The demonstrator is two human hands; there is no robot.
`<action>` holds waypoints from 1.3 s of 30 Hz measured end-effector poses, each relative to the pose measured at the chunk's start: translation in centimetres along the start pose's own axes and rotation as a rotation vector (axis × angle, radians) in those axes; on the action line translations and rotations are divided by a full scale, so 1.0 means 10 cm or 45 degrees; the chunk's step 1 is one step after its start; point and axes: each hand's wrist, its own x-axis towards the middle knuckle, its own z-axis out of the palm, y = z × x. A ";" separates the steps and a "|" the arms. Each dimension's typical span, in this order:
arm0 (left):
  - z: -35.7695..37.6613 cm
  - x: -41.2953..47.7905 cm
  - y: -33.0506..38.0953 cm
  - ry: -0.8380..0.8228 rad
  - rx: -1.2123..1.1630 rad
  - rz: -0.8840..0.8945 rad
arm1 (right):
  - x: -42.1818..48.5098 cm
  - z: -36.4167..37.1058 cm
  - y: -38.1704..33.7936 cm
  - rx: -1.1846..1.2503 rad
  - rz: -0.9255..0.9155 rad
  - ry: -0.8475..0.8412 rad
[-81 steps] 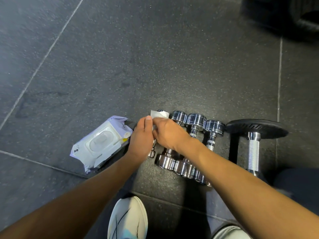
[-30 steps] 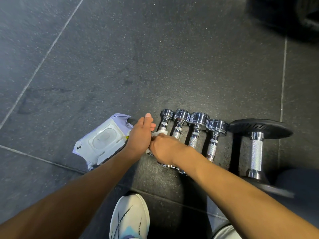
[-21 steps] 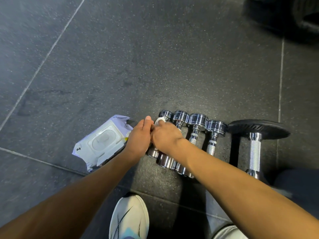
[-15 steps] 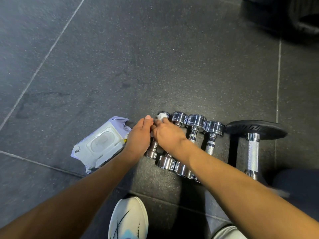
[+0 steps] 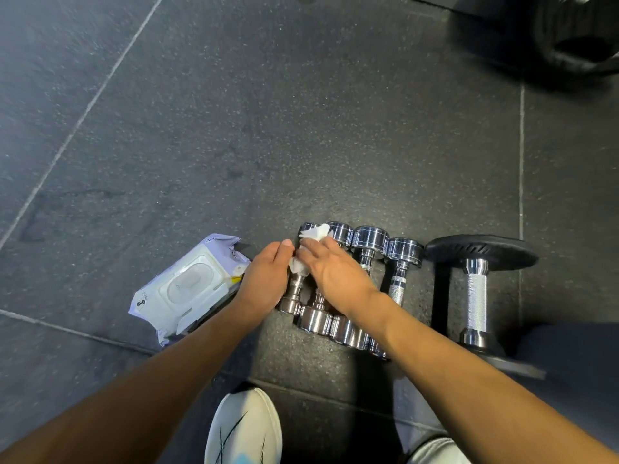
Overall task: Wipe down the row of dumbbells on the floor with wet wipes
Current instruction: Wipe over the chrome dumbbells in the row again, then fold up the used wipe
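Lavender and white plastic, the wet wipe pack (image 5: 187, 289) lies flat on the dark rubber floor (image 5: 301, 128), flap lid facing up, to the left of the smallest dumbbell (image 5: 291, 304) and near it. Nearer to me than that dumbbell, and a little left of it, is the toe of my white shoe (image 5: 244, 426).

My left hand (image 5: 264, 283) sits tight against the dumbbell's left side, thumb tip up by its far head. The fingers are hidden, so I cannot tell whether they wrap the handle.

The white wet wipe (image 5: 313, 234) is bunched over the dumbbell's far head and upper handle. My right hand (image 5: 331, 272) comes in from the dumbbell's right and grasps the wipe against the metal, with the cloth poking out past my fingertips.

Right of the smallest dumbbell, three larger chrome dumbbells (image 5: 370, 237) lie side by side, touching. Farthest right of it stands a black-plated dumbbell (image 5: 476, 296), a little apart from the row.
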 end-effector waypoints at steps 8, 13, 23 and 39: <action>0.05 -0.02 -0.05 -0.030 0.323 0.253 | -0.38 -0.06 0.12 -0.228 0.268 0.212; 0.14 -0.07 -0.03 -0.027 0.562 0.435 | -0.69 0.12 -0.04 -0.077 0.303 0.074; 0.14 -0.60 1.09 -0.627 0.176 0.270 | -1.05 -1.02 0.25 1.313 0.582 0.357; -0.19 -1.65 3.10 -0.451 0.239 0.642 | -1.68 -2.96 0.21 1.960 0.485 0.751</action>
